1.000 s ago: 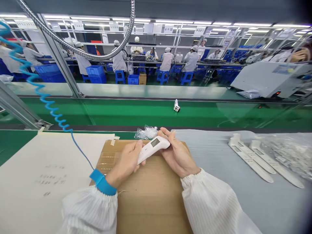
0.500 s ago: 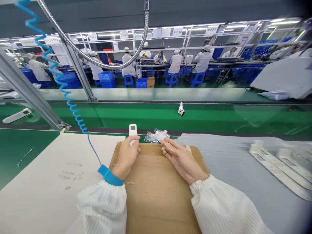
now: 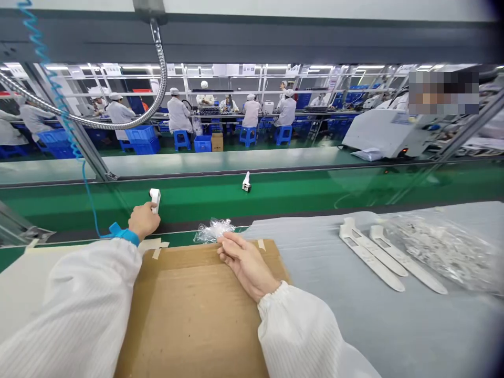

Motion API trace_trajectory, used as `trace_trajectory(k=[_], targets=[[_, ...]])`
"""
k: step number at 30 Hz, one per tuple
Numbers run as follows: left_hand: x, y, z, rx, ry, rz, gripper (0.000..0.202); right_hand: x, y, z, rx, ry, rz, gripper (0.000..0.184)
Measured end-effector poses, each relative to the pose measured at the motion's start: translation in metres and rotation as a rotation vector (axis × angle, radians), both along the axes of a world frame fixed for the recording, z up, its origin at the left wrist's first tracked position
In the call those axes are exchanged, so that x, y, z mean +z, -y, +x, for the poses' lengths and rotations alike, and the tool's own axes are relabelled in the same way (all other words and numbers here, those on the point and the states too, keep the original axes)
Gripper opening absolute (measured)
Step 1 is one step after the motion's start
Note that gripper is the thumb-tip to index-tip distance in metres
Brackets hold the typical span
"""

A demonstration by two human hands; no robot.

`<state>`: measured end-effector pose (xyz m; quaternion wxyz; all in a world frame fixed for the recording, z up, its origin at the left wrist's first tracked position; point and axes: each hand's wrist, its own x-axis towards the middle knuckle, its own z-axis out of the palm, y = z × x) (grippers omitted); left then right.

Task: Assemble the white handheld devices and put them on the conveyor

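My left hand [image 3: 144,220] is stretched forward over the near edge of the green conveyor belt [image 3: 299,194], closed around a white handheld thermometer [image 3: 155,199] that stands upright. A blue wrist strap [image 3: 124,233] with a coiled blue cord sits on that wrist. My right hand [image 3: 242,260] rests on the brown cardboard sheet [image 3: 189,310], fingers loosely stretched, its tips touching a small crumpled clear plastic bag [image 3: 214,230]. Another white thermometer [image 3: 246,182] stands further out on the belt.
Two white plastic housing halves [image 3: 372,254] lie on the grey foam mat [image 3: 354,315] to the right, beside a clear bag of small parts [image 3: 441,247]. A white paper sheet lies at left. A flexible metal hose [image 3: 118,121] hangs overhead. Other workers sit at the far line.
My left hand carried the thermometer away from the right hand, forward and left, out to the conveyor belt. My right hand let go and settled on the cardboard by the plastic bag.
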<state>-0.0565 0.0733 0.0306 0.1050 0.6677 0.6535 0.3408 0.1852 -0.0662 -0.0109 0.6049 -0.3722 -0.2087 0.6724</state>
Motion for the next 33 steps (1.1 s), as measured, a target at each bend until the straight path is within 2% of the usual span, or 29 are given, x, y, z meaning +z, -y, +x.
trace_trajectory(k=[3, 7, 11, 14, 18, 22, 27, 30, 33], targets=[[-0.011, 0.015, 0.008, 0.072, -0.036, -0.03, 0.031, -0.001, 0.0, 0.001, 0.013, -0.004, 0.005, 0.04], [-0.025, 0.052, 0.023, -0.007, 0.002, -0.083, 0.036, -0.006, 0.0, 0.002, 0.034, 0.012, 0.019, 0.048], [-0.035, 0.091, 0.042, -0.065, 0.162, -0.126, 0.041, -0.011, 0.0, 0.003, 0.03, 0.041, 0.026, 0.049], [-0.041, 0.109, 0.057, -0.058, 0.232, -0.046, 0.037, -0.011, 0.0, 0.003, 0.019, 0.055, 0.035, 0.048], [-0.05, 0.117, 0.069, -0.089, 0.216, 0.119, 0.025, -0.01, 0.0, 0.005, 0.055, 0.067, 0.041, 0.044], [-0.056, 0.118, 0.068, -0.151, 0.223, 0.118, 0.022, -0.01, -0.001, 0.005, 0.038, 0.082, 0.038, 0.041], [-0.056, 0.118, 0.062, -0.135, 0.264, 0.145, 0.019, -0.003, 0.004, 0.003, 0.072, 0.127, 0.063, 0.038], [-0.053, 0.118, 0.063, -0.131, 0.297, 0.151, 0.016, 0.005, 0.007, 0.006, 0.108, 0.239, 0.08, 0.035], [-0.05, 0.12, 0.066, -0.141, 0.328, 0.158, 0.015, 0.008, -0.008, 0.017, 0.136, 0.468, 0.123, 0.031]])
